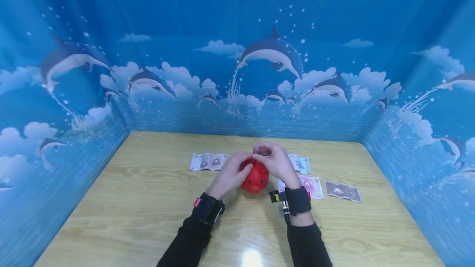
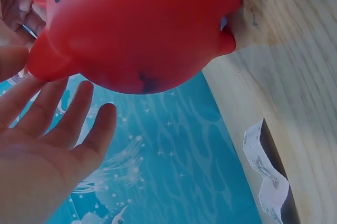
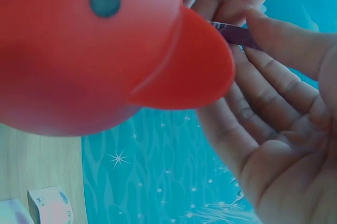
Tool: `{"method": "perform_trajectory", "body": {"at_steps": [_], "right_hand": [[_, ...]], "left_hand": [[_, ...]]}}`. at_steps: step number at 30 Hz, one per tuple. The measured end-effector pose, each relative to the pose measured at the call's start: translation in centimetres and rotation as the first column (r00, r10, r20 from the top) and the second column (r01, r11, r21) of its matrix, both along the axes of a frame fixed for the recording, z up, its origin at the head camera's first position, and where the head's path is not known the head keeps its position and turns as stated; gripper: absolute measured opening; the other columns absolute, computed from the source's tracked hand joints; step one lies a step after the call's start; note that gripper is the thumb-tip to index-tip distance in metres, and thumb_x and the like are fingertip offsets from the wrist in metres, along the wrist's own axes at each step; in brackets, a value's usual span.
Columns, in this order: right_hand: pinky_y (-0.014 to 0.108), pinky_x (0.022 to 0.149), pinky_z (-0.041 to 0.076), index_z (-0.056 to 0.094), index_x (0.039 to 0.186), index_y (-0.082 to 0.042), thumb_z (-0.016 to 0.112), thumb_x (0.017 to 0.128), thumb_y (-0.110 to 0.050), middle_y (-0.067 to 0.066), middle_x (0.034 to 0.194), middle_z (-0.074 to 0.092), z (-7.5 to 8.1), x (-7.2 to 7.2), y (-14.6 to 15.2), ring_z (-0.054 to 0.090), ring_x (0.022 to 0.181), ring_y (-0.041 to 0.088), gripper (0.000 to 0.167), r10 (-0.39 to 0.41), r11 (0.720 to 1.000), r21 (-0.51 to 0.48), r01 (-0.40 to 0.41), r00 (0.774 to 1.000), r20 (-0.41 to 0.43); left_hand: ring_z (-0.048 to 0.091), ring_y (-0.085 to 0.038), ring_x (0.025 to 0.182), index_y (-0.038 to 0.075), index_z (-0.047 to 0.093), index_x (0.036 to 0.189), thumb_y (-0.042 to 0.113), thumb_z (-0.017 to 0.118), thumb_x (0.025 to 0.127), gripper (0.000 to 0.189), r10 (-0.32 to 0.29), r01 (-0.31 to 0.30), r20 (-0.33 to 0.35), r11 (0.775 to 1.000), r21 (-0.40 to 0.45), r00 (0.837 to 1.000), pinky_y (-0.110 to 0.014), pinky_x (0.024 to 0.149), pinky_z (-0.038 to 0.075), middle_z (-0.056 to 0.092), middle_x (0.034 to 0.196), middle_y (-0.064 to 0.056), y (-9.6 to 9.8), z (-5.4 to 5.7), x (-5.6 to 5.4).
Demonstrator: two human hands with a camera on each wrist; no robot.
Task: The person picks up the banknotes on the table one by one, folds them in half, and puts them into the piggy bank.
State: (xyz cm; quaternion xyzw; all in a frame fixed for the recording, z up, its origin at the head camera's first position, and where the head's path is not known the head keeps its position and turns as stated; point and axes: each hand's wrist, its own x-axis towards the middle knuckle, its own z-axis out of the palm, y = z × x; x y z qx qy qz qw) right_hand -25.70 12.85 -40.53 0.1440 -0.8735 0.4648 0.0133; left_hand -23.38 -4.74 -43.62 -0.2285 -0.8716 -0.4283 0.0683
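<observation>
A red piggy bank [image 1: 255, 180] stands on the table, its face toward me. Over its top, my right hand [image 1: 274, 160] pinches a folded banknote [image 3: 238, 35] between thumb and fingers; only a dark purplish strip of it shows in the right wrist view. My left hand [image 1: 233, 173] is at the pig's left side and top, thumb lying by the ear. In the left wrist view, the left fingers [image 2: 68, 124] are spread and fairly straight beside the red ear [image 2: 50, 60]. The pig's top is mostly hidden behind both hands.
One banknote [image 1: 208, 162] lies behind and left of the pig. To the right lie a bluish note [image 1: 301, 164], a pink note [image 1: 313, 186] partly behind my right wrist, and a grey-brown note [image 1: 343, 191]. A blue dolphin-print curtain [image 1: 178, 114] borders the wooden table [image 1: 141, 201].
</observation>
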Motion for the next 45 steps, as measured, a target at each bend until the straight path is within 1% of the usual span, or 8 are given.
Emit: {"method": "perform_trajectory", "body": {"at_steps": [2,5,11,14,20,27,36,45], "right_hand": [[0.039,0.087,0.058,0.07,0.109,-0.01,0.072,0.089,-0.015,0.007,0.103,0.073,0.0,0.01,-0.04,0.07,0.099,0.023,0.02,-0.002,1.0,0.015,0.002,1.0,0.011],[0.039,0.087,0.058,0.07,0.109,-0.011,0.072,0.09,-0.015,0.006,0.103,0.073,0.04,0.04,-0.07,0.07,0.098,0.022,0.02,-0.005,1.0,0.03,0.005,1.0,0.019],[0.039,0.085,0.059,0.07,0.11,-0.012,0.072,0.089,-0.016,0.006,0.102,0.073,0.07,0.06,-0.06,0.07,0.095,0.022,0.021,-0.012,0.999,0.036,0.011,1.0,0.019],[0.039,0.085,0.059,0.069,0.111,-0.012,0.072,0.09,-0.017,0.006,0.102,0.073,0.03,0.04,-0.04,0.07,0.094,0.022,0.022,-0.017,0.999,0.043,0.016,1.0,0.025],[0.039,0.086,0.058,0.069,0.113,-0.012,0.071,0.09,-0.017,0.006,0.104,0.072,-0.08,-0.02,0.11,0.07,0.096,0.023,0.024,-0.023,0.998,0.052,0.021,0.999,0.031],[0.039,0.085,0.058,0.068,0.115,-0.012,0.071,0.091,-0.017,0.006,0.104,0.072,-0.1,-0.06,0.25,0.069,0.096,0.023,0.025,-0.027,0.998,0.061,0.024,0.999,0.036],[0.04,0.086,0.058,0.069,0.11,-0.013,0.071,0.09,-0.018,0.005,0.102,0.072,0.08,-0.02,0.24,0.069,0.097,0.023,0.02,-0.029,0.998,0.049,0.026,0.998,0.06],[0.041,0.086,0.057,0.068,0.111,-0.007,0.071,0.09,-0.016,0.006,0.103,0.072,-0.02,-0.07,0.26,0.069,0.098,0.024,0.022,-0.016,0.998,0.061,0.013,0.998,0.054]], "left_hand": [[0.056,-0.028,0.124,0.007,0.059,0.134,0.016,0.059,0.096,0.039,0.001,-0.001,0.025,1.0,-0.014,1.0,-0.046,0.105,0.047,0.062,0.132,-0.012,-0.01,-0.01,0.06],[0.055,-0.028,0.125,0.007,0.058,0.135,0.017,0.06,0.096,0.04,0.005,-0.004,0.044,1.0,-0.026,0.999,-0.047,0.105,0.046,0.061,0.132,-0.012,-0.02,-0.04,0.12],[0.055,-0.028,0.125,0.008,0.057,0.136,0.019,0.06,0.096,0.041,0.004,-0.002,0.051,0.999,-0.042,0.999,-0.047,0.104,0.047,0.061,0.133,-0.012,0.0,-0.02,0.11],[0.055,-0.029,0.125,0.008,0.057,0.136,0.019,0.061,0.096,0.041,-0.001,0.003,0.049,0.999,-0.055,0.999,-0.047,0.103,0.048,0.061,0.133,-0.012,0.04,0.02,0.08],[0.055,-0.028,0.125,0.007,0.058,0.135,0.018,0.061,0.095,0.041,-0.02,0.021,0.019,0.997,-0.07,1.0,-0.045,0.103,0.048,0.061,0.132,-0.012,0.14,-0.03,0.04],[0.054,-0.027,0.126,0.009,0.058,0.136,0.02,0.061,0.095,0.042,-0.026,0.028,0.034,0.997,-0.078,0.999,-0.045,0.104,0.048,0.06,0.133,-0.011,0.22,0.04,0.1],[0.053,-0.027,0.127,0.007,0.061,0.133,0.021,0.063,0.095,0.04,-0.009,0.014,0.045,0.994,-0.104,0.999,-0.046,0.105,0.046,0.057,0.135,-0.011,0.3,-0.16,-0.06],[0.048,-0.025,0.132,0.009,0.059,0.135,0.025,0.063,0.095,0.043,-0.012,0.017,0.032,0.987,-0.159,0.999,-0.045,0.108,0.044,0.053,0.14,-0.009,0.19,-0.28,0.02]]}}
